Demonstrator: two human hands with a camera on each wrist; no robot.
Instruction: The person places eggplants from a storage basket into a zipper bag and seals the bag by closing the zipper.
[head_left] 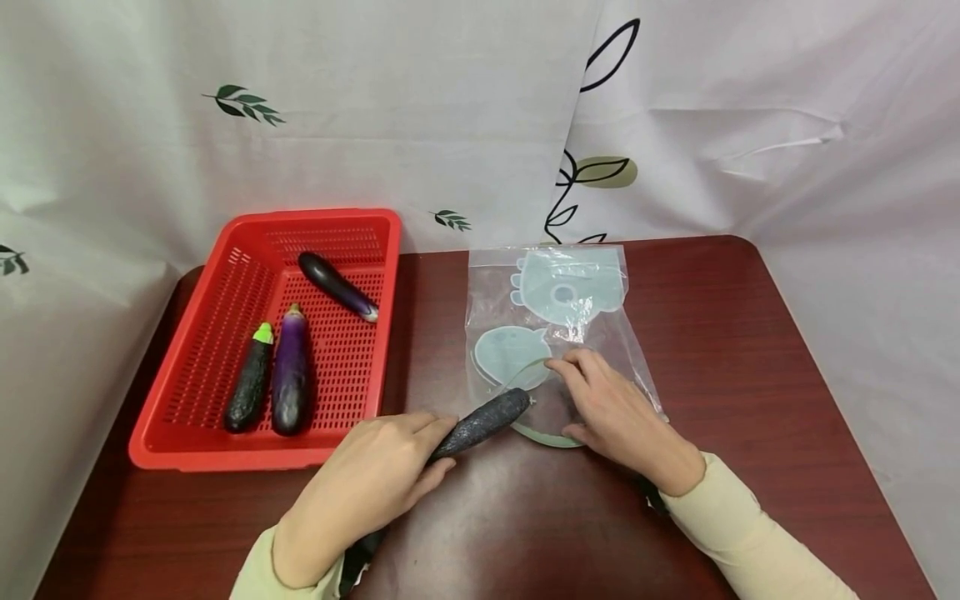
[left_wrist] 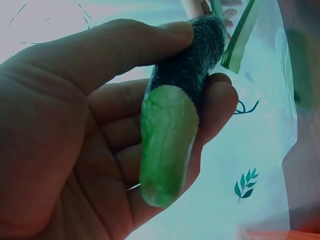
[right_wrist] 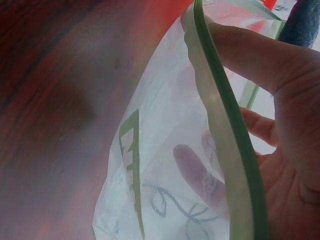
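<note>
My left hand grips a dark green zucchini, thumb on one side and fingers curled on the other. The zucchini's pale green end faces the left wrist camera, while its dark end points at the mouth of a clear zip bag lying on the table. The right hand is at that mouth, thumb and fingers spread apart so that the bag gapes. Beside the thumb runs the bag's green zip strip, and fingertips show through the plastic.
To the left stands a red perforated basket. In it lie a purple eggplant, a darker eggplant and another zucchini with a bright green stem. A white patterned curtain hangs behind the dark red table.
</note>
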